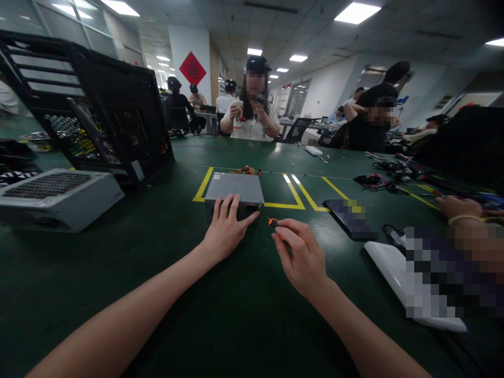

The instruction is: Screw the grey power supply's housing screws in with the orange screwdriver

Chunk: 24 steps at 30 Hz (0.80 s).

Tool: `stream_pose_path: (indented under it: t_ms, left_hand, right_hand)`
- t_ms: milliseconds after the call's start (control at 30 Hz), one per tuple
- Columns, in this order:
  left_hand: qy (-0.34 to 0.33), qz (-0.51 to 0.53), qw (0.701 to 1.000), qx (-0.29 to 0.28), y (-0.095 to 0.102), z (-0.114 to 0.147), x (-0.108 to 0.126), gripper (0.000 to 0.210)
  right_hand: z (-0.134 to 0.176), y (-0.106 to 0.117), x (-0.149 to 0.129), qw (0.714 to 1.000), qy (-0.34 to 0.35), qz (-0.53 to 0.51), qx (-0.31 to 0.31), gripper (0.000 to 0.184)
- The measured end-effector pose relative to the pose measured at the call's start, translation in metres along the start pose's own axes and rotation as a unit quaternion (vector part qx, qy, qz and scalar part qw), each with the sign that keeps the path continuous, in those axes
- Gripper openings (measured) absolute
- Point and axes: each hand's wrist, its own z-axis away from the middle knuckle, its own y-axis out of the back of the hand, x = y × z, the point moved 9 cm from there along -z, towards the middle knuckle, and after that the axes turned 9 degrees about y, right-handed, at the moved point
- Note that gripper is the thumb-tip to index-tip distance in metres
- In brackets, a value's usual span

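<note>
A grey metal computer power supply (236,185) lies on the green table in front of me, its dark end face towards me. Bundled coloured cables (247,170) show behind it. My left hand (224,226) grips its near edge, with fingers spread over the top and the thumb along the end face. In my right hand (301,252) is a screwdriver (272,223) with an orange and black handle, pinched between thumb and fingers. Its thin shaft points at the right corner of that end face; whether the tip touches a screw is too small to tell.
Left stand a black computer case (118,115) and another power supply (59,205). To the right lie a dark phone-like slab (348,218), a white flat device (394,273) and cables (374,181). A co-worker's hand (460,210) is far right; a person (252,115) sits opposite.
</note>
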Motion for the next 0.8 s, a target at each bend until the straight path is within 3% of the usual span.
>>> stream_pose_path:
  t_ms: [433,800]
  left_hand:
    - [0.007,-0.025,1.000,0.005,0.000,-0.001,0.002,0.051]
    - [0.002,-0.021,1.000,-0.008,0.000,-0.001,0.002,0.052]
  right_hand:
    - [-0.002,0.006,0.003,0.998,-0.019,-0.044,0.031,0.045]
    - [0.005,-0.004,0.000,1.000,0.018,-0.013,0.004,0.035]
